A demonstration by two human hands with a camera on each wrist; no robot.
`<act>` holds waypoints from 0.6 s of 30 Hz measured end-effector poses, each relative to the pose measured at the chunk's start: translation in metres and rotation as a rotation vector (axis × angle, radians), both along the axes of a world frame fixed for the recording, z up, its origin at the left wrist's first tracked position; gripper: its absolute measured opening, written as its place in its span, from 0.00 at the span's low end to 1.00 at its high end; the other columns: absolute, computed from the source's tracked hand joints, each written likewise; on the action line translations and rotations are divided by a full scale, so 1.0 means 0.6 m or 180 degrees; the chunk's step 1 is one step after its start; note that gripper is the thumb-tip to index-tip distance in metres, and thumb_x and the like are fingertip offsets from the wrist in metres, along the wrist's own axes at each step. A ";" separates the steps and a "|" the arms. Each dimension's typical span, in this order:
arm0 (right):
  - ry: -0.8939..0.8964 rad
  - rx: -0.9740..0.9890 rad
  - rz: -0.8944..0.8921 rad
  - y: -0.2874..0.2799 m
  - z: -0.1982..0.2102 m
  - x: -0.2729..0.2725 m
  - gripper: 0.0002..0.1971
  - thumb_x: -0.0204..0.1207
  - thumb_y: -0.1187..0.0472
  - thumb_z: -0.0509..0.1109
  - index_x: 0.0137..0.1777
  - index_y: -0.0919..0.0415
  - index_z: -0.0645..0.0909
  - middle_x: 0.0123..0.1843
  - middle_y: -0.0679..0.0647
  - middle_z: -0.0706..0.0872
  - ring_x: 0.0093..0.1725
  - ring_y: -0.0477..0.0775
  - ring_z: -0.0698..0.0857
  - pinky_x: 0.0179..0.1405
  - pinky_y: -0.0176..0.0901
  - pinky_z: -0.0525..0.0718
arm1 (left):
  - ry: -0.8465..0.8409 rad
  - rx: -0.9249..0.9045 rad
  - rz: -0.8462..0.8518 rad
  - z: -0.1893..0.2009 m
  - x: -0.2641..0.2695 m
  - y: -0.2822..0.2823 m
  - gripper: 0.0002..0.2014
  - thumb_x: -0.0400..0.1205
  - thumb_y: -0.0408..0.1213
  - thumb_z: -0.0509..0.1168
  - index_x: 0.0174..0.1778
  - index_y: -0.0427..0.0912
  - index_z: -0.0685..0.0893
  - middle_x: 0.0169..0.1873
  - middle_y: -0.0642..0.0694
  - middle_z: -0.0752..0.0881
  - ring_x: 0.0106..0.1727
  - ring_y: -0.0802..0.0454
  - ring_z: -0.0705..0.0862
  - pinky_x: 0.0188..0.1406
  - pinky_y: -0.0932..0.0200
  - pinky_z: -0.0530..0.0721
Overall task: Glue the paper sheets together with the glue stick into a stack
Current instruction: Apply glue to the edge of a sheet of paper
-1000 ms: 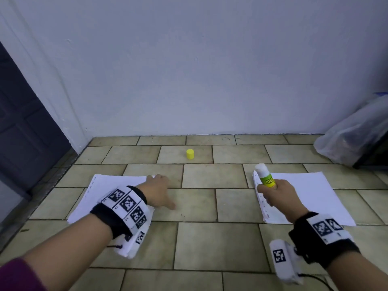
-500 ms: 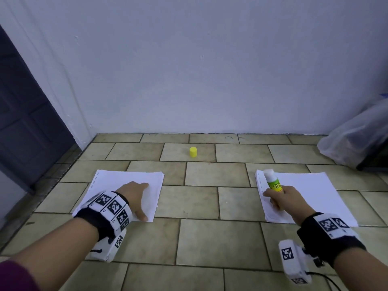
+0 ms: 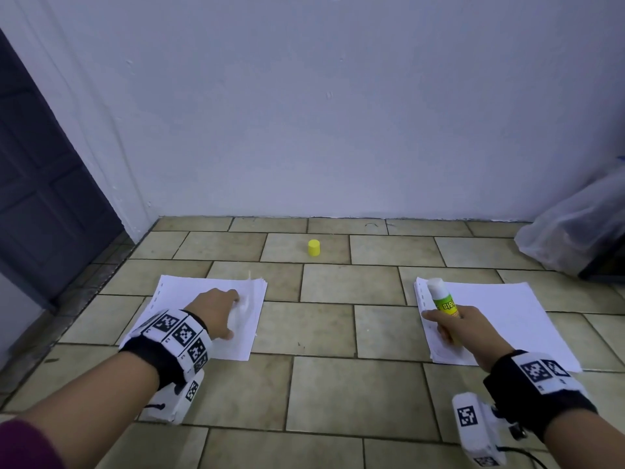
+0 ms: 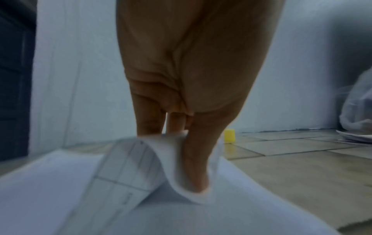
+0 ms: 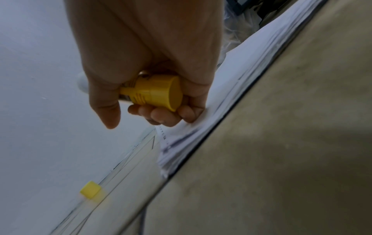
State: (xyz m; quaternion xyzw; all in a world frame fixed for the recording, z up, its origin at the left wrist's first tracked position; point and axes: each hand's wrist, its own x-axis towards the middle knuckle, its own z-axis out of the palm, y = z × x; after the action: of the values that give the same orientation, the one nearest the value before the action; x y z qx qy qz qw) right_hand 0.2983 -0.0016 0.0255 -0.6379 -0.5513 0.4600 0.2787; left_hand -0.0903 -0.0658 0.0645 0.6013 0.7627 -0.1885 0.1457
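Two white paper stacks lie on the tiled floor. My left hand (image 3: 220, 313) rests on the left stack (image 3: 176, 299). Its thumb and fingers pinch the top sheet (image 4: 128, 167), which curls up into a fold near the stack's right edge. My right hand (image 3: 453, 330) grips the uncapped glue stick (image 3: 441, 297), white tip pointing up and away and yellow base (image 5: 159, 93) in the palm. The curled fingers of that hand sit on the left edge of the right stack (image 3: 500, 316). The yellow cap (image 3: 314, 247) stands on a tile near the wall, between the stacks.
A white wall closes the far side just behind the cap. A dark door (image 3: 40, 184) stands at the left. A clear plastic bag (image 3: 575, 225) sits in the far right corner. Bare tiles (image 3: 324, 319) separate the two stacks.
My left hand moved from the bare tile onto the left stack and raised the top sheet into a fold. My right hand sank a little onto the right stack with the glue stick.
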 end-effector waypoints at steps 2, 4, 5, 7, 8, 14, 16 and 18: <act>-0.0014 0.0015 -0.0006 0.001 0.000 0.000 0.17 0.75 0.60 0.73 0.29 0.64 0.72 0.25 0.58 0.75 0.29 0.54 0.73 0.36 0.43 0.69 | 0.0160 0.0193 -0.0147 0.027 0.019 0.004 0.21 0.84 0.32 0.59 0.75 0.41 0.68 0.64 0.42 0.79 0.63 0.46 0.80 0.57 0.58 0.78; -0.0017 0.0007 -0.0017 0.004 0.001 -0.001 0.17 0.76 0.61 0.72 0.28 0.64 0.72 0.25 0.58 0.76 0.28 0.54 0.74 0.35 0.42 0.71 | 0.0199 0.0403 -0.0380 0.062 0.060 0.007 0.17 0.85 0.28 0.54 0.70 0.37 0.71 0.61 0.39 0.81 0.61 0.43 0.81 0.53 0.57 0.77; 0.0005 -0.0011 -0.0022 0.005 0.001 0.000 0.17 0.76 0.61 0.71 0.28 0.64 0.73 0.25 0.59 0.77 0.28 0.54 0.74 0.35 0.42 0.71 | 0.0150 0.0481 -0.0536 0.078 0.089 0.010 0.16 0.85 0.27 0.55 0.69 0.35 0.71 0.60 0.38 0.81 0.60 0.42 0.82 0.52 0.56 0.76; 0.0040 -0.0058 -0.0029 0.007 0.002 0.002 0.16 0.76 0.62 0.70 0.29 0.64 0.74 0.26 0.59 0.79 0.29 0.54 0.76 0.36 0.43 0.72 | -0.0003 0.0573 -0.0912 0.097 0.155 0.017 0.16 0.83 0.26 0.56 0.68 0.34 0.71 0.59 0.36 0.83 0.59 0.40 0.83 0.48 0.55 0.75; 0.0041 -0.0074 -0.0018 0.007 0.003 0.002 0.15 0.76 0.62 0.70 0.29 0.64 0.75 0.27 0.59 0.79 0.29 0.54 0.76 0.36 0.43 0.72 | -0.0108 0.0581 -0.1083 0.099 0.189 0.021 0.17 0.83 0.26 0.56 0.69 0.32 0.71 0.59 0.35 0.83 0.58 0.39 0.83 0.47 0.55 0.74; -0.0065 0.0005 0.0038 0.009 0.001 0.000 0.12 0.77 0.64 0.68 0.32 0.64 0.76 0.25 0.56 0.81 0.28 0.53 0.78 0.36 0.42 0.76 | -0.0850 0.0067 -0.1190 0.049 0.319 0.055 0.19 0.81 0.44 0.68 0.59 0.33 0.79 0.56 0.37 0.83 0.54 0.42 0.82 0.46 0.56 0.75; 0.0010 -0.0043 0.0072 0.012 -0.002 0.001 0.08 0.77 0.63 0.68 0.39 0.67 0.79 0.28 0.58 0.82 0.28 0.55 0.80 0.35 0.45 0.78 | -0.0902 -0.0149 -0.1170 0.025 0.330 0.063 0.24 0.78 0.58 0.68 0.43 0.35 0.78 0.41 0.41 0.81 0.44 0.46 0.78 0.37 0.57 0.74; 0.0059 -0.0118 0.0134 0.015 -0.002 0.003 0.08 0.78 0.63 0.67 0.48 0.70 0.80 0.31 0.59 0.82 0.29 0.56 0.80 0.34 0.47 0.78 | -0.0971 -0.0241 -0.1076 0.008 0.330 0.070 0.27 0.79 0.61 0.64 0.36 0.36 0.76 0.36 0.44 0.78 0.43 0.47 0.77 0.33 0.59 0.71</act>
State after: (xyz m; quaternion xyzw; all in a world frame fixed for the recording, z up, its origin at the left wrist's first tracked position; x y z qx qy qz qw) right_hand 0.3003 0.0071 0.0244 -0.6269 -0.5533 0.4818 0.2621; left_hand 0.1077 -0.0237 0.0695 0.7361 0.6127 -0.1457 0.2481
